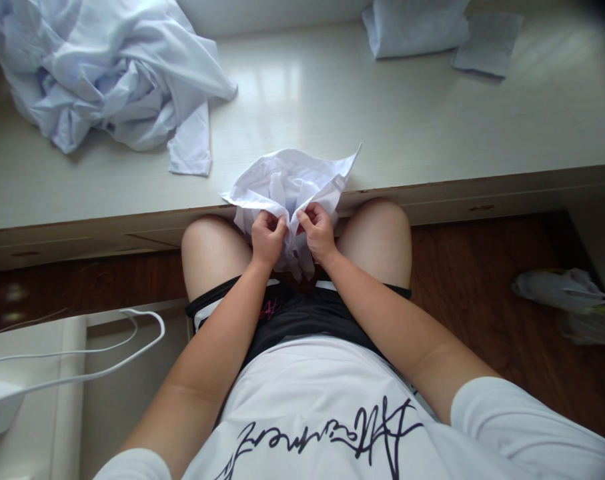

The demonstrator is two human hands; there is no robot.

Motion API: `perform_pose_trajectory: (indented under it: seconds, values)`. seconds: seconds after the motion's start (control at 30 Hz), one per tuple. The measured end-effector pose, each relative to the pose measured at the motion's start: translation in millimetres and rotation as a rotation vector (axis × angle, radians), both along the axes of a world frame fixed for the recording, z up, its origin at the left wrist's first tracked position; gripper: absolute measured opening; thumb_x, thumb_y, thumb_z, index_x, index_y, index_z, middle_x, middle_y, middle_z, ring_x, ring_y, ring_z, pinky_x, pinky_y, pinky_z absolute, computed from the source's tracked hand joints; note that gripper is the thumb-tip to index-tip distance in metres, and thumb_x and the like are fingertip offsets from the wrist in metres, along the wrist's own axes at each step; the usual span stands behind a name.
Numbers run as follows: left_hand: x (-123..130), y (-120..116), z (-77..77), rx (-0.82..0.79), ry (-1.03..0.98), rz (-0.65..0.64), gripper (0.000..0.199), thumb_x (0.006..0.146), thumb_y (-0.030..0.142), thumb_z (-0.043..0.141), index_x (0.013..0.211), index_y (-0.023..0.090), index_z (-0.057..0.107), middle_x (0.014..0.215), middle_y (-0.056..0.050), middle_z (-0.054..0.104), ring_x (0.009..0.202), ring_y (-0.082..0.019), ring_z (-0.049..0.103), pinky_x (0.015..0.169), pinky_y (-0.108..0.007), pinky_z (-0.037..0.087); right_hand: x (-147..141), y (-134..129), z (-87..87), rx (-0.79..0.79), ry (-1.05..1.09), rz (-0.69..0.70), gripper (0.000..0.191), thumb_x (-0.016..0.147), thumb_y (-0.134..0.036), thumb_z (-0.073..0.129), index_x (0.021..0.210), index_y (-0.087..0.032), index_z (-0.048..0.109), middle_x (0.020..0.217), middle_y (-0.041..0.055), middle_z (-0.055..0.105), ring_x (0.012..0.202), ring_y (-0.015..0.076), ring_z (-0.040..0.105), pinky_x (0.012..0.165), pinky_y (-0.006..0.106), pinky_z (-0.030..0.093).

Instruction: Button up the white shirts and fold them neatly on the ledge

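Note:
A white collared shirt (287, 163) lies bunched over the front edge of the bench, its lower part hanging between my knees. One pointed corner sticks up at its right side. My left hand (269, 235) pinches the near edge of the fabric between thumb and fingers. Just to the right, my right hand (316, 230) pinches the facing edge in the same way. A narrow gap separates the two held edges. Folds hide the rest of the shirt's shape.
A heap of white garments (117, 73) covers the back left of the pale bench top (432, 127). Folded white cloth (417, 27) and a smaller grey-white piece (488, 44) lie back right. White cables (107, 363) loop at lower left. Plastic bags (562, 290) rest on the floor.

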State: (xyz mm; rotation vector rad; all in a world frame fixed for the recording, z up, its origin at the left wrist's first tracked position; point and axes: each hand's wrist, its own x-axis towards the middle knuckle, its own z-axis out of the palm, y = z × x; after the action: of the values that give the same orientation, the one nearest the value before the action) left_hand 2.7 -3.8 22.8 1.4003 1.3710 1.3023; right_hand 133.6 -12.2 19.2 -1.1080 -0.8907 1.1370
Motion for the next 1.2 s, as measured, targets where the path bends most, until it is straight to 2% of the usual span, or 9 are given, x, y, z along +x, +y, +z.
perform_pose_trajectory:
  seconds: [0.13,0.23,0.3,0.47,0.7,0.9,1.2]
  values:
    - [0.9,0.3,-1.4,-0.003,-0.045,-0.101,0.023,0.089,0.039,0.072,0.083,0.02,0.061,0.065,0.003,0.061,0.054,-0.012,0.058,0.055,-0.025,0.046,-0.7,-2.5,1.2,0.016,-0.028,0.047,0.042,0.084,-0.062,0.072,0.085,-0.026,0.051,0.073,-0.0032,0.054,0.064,0.014,0.054,0.055,0.028,0.049]
    - [2.0,-1.1,3.4,-0.031,-0.12,-0.165,0.031,0.096,0.05,0.062,0.09,0.019,0.067,0.067,0.001,0.062,0.056,-0.013,0.058,0.056,-0.026,0.048,0.0,-3.7,2.9,0.019,-0.076,0.044,0.04,0.085,-0.061,0.07,0.084,-0.025,0.051,0.073,-0.0027,0.054,0.064,0.0142,0.053,0.058,0.029,0.049]
    - [2.2,-2.0,6.8,-0.044,-0.123,-0.18,0.037,0.098,0.053,0.057,0.087,0.019,0.069,0.065,0.0,0.061,0.056,-0.013,0.057,0.056,-0.027,0.049,0.8,-4.1,3.0,0.016,-0.108,0.041,0.04,0.086,-0.062,0.069,0.084,-0.025,0.052,0.074,-0.0021,0.054,0.065,0.0144,0.053,0.059,0.03,0.05]
    - [0.1,-2.9,10.0,-0.046,0.027,-0.121,0.03,0.09,0.047,0.07,0.083,0.018,0.074,0.064,-0.001,0.066,0.056,-0.014,0.058,0.057,-0.027,0.047,1.2,-4.1,0.4,0.007,-0.128,0.068,0.04,0.085,-0.062,0.068,0.082,-0.025,0.053,0.073,-0.0014,0.052,0.066,0.0152,0.053,0.057,0.03,0.05]
    - [-1.1,-1.1,8.1,-0.001,0.115,-0.022,0.027,0.091,0.041,0.067,0.086,0.016,0.075,0.078,-0.006,0.073,0.072,-0.019,0.066,0.068,-0.029,0.051,0.0,-3.8,1.5,-0.007,-0.089,0.09,0.038,0.084,-0.06,0.07,0.083,-0.025,0.056,0.076,-0.001,0.055,0.069,0.0153,0.054,0.058,0.029,0.052]
    - [-2.6,0.8,5.4,-0.037,0.184,0.046,0.024,0.086,0.035,0.069,0.071,0.016,0.069,0.067,-0.004,0.068,0.063,-0.017,0.062,0.064,-0.029,0.049,-0.9,-3.8,-0.9,0.021,-0.133,0.081,0.034,0.085,-0.056,0.07,0.082,-0.024,0.059,0.073,-0.0018,0.055,0.066,0.0148,0.053,0.061,0.029,0.051]
    - [-4.2,0.9,7.3,-0.034,0.17,0.055,0.02,0.086,0.035,0.068,0.078,0.017,0.073,0.07,-0.004,0.071,0.064,-0.019,0.066,0.063,-0.029,0.05,1.1,-7.2,5.8,0.047,-0.251,0.125,0.029,0.087,-0.051,0.069,0.085,-0.022,0.066,0.08,0.001,0.066,0.072,0.0171,0.059,0.071,0.031,0.052]
